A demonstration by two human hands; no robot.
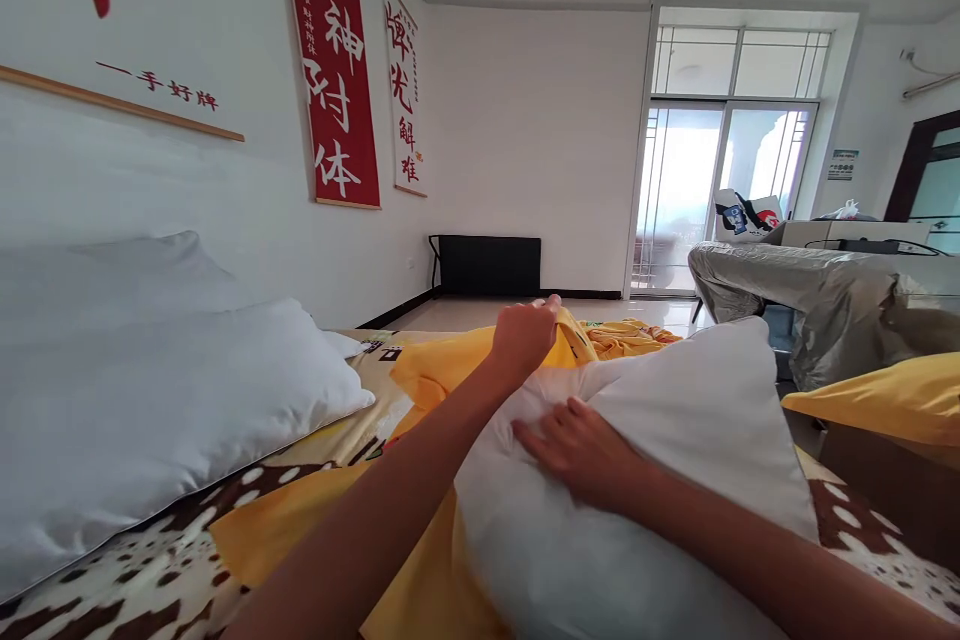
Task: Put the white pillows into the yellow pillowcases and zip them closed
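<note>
My left hand [525,335] is closed on the raised edge of a yellow pillowcase [442,365]. The cloth spreads to the left of a white pillow [690,410] and under it. Lower and closer to me, my right hand [581,452] grips the pillow's fabric with curled fingers, bunching it into creases. Part of the pillowcase [300,520] lies beneath my left forearm. How far the pillow reaches into the case is hidden by my hands and the folds.
More white pillows [165,390] lean on the left wall. A patterned blanket [150,555] covers the bed. Crumpled yellow cloth [630,335] lies beyond my hands, and a yellow pillow [892,400] sits at right. Plastic-covered furniture [795,270] stands near the glass door [720,190].
</note>
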